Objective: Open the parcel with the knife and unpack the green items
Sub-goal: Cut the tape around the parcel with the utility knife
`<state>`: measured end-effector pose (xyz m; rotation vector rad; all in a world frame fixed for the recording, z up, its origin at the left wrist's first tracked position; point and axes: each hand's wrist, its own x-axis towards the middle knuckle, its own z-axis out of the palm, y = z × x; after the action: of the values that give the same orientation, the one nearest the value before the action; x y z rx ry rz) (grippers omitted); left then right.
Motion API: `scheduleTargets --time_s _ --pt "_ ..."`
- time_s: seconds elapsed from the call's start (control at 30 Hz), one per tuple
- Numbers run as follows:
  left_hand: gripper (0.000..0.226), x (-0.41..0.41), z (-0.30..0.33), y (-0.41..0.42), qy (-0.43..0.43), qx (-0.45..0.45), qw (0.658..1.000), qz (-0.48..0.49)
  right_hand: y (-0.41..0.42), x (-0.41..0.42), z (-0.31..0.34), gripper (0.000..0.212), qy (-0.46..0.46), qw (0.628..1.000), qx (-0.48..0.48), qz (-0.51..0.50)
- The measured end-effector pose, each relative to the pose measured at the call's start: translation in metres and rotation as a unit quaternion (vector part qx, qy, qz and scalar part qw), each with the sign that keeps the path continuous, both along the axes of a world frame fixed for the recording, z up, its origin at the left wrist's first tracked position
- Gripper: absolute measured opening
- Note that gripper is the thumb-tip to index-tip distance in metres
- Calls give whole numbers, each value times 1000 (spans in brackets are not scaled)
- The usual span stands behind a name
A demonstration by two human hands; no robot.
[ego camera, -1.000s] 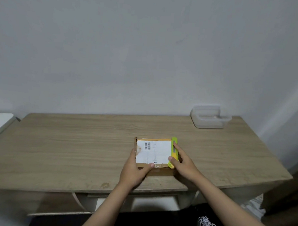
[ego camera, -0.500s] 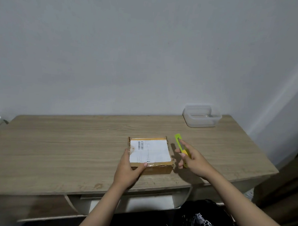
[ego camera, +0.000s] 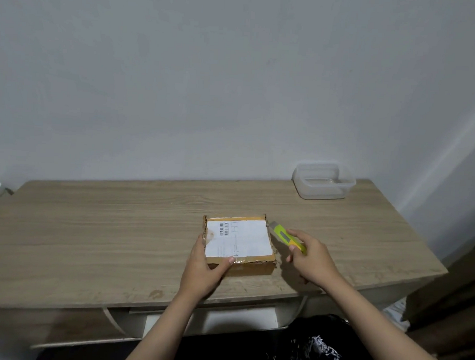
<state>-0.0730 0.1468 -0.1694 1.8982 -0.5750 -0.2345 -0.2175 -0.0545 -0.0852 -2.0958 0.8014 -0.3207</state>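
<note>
A flat brown cardboard parcel (ego camera: 250, 266) with a white shipping label lies near the front of the wooden table (ego camera: 92, 228). It is taped shut, so its contents are hidden. My left hand (ego camera: 203, 271) grips its near-left corner, thumb on top. My right hand (ego camera: 310, 259) holds a yellow-green utility knife (ego camera: 284, 235) just right of the parcel. The knife's tip points toward the parcel's far-right corner, a little apart from it.
A clear plastic container (ego camera: 323, 183) stands at the table's back right corner against the grey wall. The table's right edge drops off near a dark wooden piece at the far right. A white surface edge shows at the far left.
My right hand lifted the knife off the parcel's right edge, swung out to the right, and now angles its tip back toward the far-right corner. My left hand stays on the parcel.
</note>
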Motion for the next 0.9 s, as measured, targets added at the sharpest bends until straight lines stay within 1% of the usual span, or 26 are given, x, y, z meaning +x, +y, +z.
scheduleTargets --time_s 0.17,0.4,0.7,0.9 --pt "72 0 0 -1 -5 2 1000 1 -5 4 -6 42 33 999 -17 3" --pt "78 -1 1 -1 -7 7 1000 1 -3 7 -6 41 28 999 -16 6" --pt "70 -1 1 0 -11 6 1000 2 4 6 0 42 31 999 -37 13" --pt "68 0 0 -1 -7 11 1000 5 11 11 8 42 65 996 -49 23"
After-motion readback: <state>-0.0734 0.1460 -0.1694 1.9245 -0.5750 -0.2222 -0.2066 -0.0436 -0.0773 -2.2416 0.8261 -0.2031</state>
